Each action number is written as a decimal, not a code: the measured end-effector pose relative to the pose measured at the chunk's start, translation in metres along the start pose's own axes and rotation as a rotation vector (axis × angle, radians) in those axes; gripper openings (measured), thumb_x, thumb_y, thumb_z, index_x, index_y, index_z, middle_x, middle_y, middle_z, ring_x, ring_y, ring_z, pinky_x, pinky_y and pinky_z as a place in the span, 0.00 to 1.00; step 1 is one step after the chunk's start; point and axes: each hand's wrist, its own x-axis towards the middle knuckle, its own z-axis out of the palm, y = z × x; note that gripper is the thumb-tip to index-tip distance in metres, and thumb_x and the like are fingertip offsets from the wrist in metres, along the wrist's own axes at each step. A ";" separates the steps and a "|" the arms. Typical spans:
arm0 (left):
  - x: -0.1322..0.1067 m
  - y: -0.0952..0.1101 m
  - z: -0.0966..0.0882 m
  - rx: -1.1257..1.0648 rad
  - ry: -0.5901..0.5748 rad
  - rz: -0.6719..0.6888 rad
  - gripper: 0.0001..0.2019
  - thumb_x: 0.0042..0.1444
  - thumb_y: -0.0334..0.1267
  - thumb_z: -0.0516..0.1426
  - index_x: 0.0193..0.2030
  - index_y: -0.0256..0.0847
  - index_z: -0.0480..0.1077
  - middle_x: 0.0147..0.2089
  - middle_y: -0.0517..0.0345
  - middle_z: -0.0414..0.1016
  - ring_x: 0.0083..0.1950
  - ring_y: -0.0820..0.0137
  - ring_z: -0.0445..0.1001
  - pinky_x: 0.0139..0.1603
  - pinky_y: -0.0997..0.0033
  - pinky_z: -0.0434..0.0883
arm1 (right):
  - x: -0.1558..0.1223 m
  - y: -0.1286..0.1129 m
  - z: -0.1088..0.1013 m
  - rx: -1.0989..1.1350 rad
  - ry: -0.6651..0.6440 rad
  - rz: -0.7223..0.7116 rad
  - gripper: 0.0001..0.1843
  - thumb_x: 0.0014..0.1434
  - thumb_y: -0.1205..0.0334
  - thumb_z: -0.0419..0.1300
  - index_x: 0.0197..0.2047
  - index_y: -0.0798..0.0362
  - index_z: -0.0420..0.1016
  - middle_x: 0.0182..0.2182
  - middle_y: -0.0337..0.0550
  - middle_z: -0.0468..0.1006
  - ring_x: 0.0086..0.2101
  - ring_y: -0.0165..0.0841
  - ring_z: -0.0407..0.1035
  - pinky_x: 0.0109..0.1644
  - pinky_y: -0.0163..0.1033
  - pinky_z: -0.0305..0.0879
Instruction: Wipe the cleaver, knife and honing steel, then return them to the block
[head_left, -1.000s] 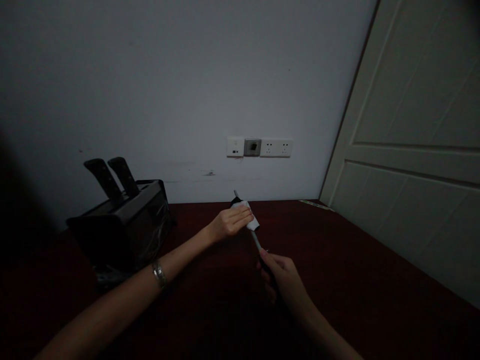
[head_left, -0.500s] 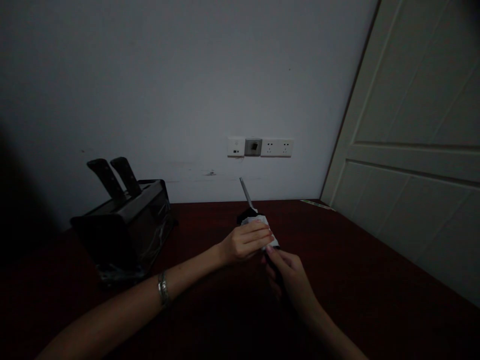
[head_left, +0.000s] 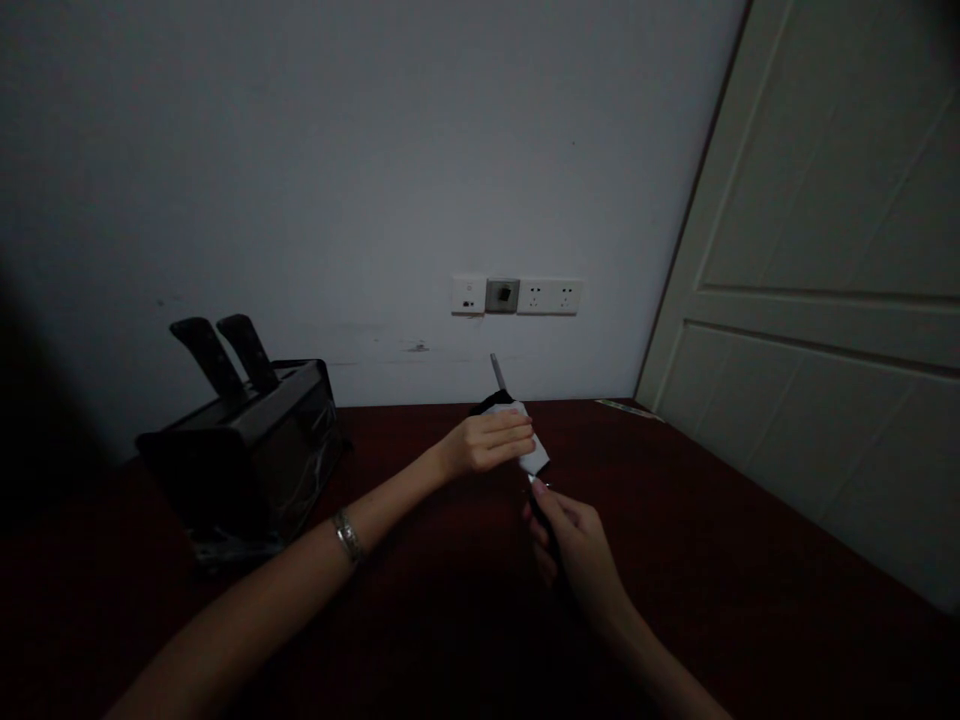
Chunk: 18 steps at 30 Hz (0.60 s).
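Note:
A black-and-white cloth (head_left: 535,460) is folded round the middle of a thin grey metal rod (head_left: 498,372), much like a sharpening steel; dim light leaves its kind uncertain. My left hand (head_left: 491,440) lies closed over the cloth, fingers together, its thumb hidden. The rod's far end sticks out beyond the cloth, pointing up toward the wall. Lower down, my right hand (head_left: 574,535) is wrapped round the dark handle (head_left: 541,513), and a short bright bit of metal shows between handle and cloth.
On the left of the dark red table (head_left: 420,540) stands a black knife block (head_left: 262,450) with two black-handled knives (head_left: 225,355) in it. Sockets (head_left: 517,295) are on the wall behind. A flat strip (head_left: 628,409) lies near the white door (head_left: 817,400).
My left hand and the cloth have slid along the rod, away from the handle, so less of its far end shows. My right hand has barely moved.

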 end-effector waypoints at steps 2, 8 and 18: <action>-0.003 -0.008 0.000 -0.004 -0.021 -0.041 0.09 0.58 0.29 0.51 0.43 0.36 0.69 0.45 0.51 0.75 0.55 0.69 0.67 0.56 0.64 0.67 | 0.000 0.000 0.001 0.001 0.006 0.028 0.23 0.48 0.41 0.56 0.23 0.55 0.62 0.10 0.26 0.54 0.08 0.19 0.48 0.09 0.27 0.43; -0.006 -0.035 0.001 -0.068 -0.043 -0.116 0.09 0.57 0.29 0.51 0.43 0.36 0.69 0.46 0.49 0.74 0.55 0.69 0.66 0.57 0.62 0.65 | 0.000 0.000 0.003 0.007 0.016 0.045 0.24 0.47 0.40 0.56 0.24 0.55 0.63 0.11 0.26 0.54 0.08 0.19 0.48 0.09 0.27 0.42; -0.014 -0.083 -0.002 -0.086 -0.094 -0.250 0.11 0.57 0.29 0.49 0.43 0.39 0.70 0.45 0.49 0.74 0.53 0.69 0.68 0.57 0.63 0.64 | 0.000 0.006 0.003 -0.007 -0.019 0.072 0.24 0.48 0.39 0.55 0.24 0.54 0.63 0.11 0.26 0.55 0.08 0.19 0.48 0.09 0.26 0.44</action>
